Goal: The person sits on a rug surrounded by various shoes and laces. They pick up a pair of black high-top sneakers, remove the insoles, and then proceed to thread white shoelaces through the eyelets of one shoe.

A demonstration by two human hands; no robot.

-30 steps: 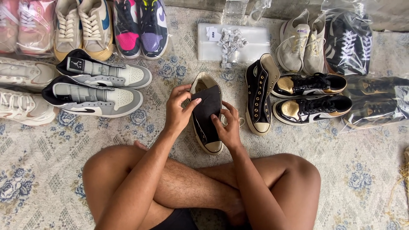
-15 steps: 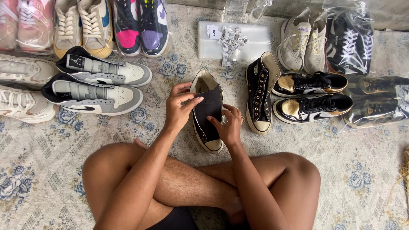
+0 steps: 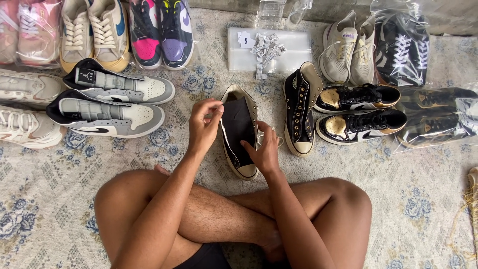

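Centrally on the patterned rug (image 3: 59,199), a black high-top shoe (image 3: 238,130) is laid with its long axis running away from the body, toe nearest. Its collar is pinched by the left hand (image 3: 203,125); its side is gripped by the right hand (image 3: 263,152).

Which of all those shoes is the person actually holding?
The black high-top shoe between both hands; its twin lies untouched just beside it.

— What can't we see fully? The pink shoes (image 3: 27,30) and the white sneakers (image 3: 22,107) run off the left edge.

— And our right hand (image 3: 264,154) covers part of the black high-top (image 3: 239,124); the bagged dark shoes (image 3: 438,117) blur behind plastic.
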